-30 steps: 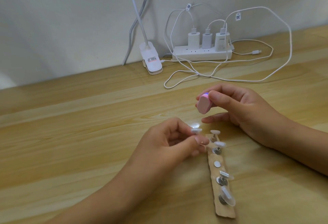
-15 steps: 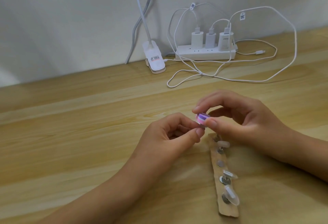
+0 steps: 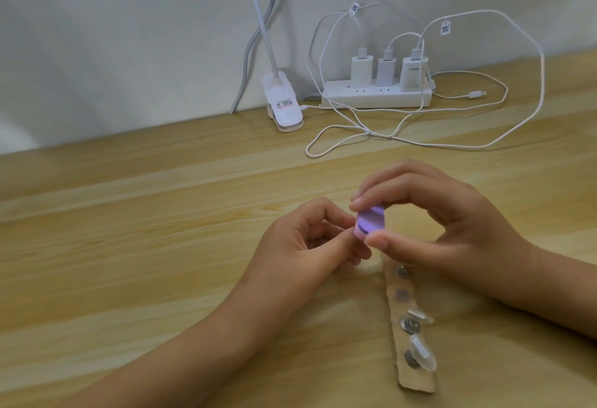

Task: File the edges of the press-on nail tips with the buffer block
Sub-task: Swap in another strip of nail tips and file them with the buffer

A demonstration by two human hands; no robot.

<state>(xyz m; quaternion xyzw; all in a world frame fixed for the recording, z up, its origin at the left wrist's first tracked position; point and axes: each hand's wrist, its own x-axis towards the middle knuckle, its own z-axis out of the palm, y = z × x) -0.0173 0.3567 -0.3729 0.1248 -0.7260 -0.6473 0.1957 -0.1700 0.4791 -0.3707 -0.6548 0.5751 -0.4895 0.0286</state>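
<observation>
Head view: white wall (image 3: 129, 36) behind a pale wooden plank tabletop (image 3: 129, 230). At the wall edge sit a white clip-on lamp base (image 3: 283, 107), then a white power strip (image 3: 376, 98) with three chargers and looped white cables (image 3: 504, 136).

Near centre, the left hand (image 3: 300, 246) has thumb and forefinger pinched tight against a small lilac-and-pink buffer block (image 3: 370, 221); what they hold cannot be told. The right hand (image 3: 452, 230) grips the block between thumb and fingertips, above the table.

Below lies a tan strip (image 3: 416, 382) carrying clear press-on nail tips (image 3: 424, 355).
</observation>
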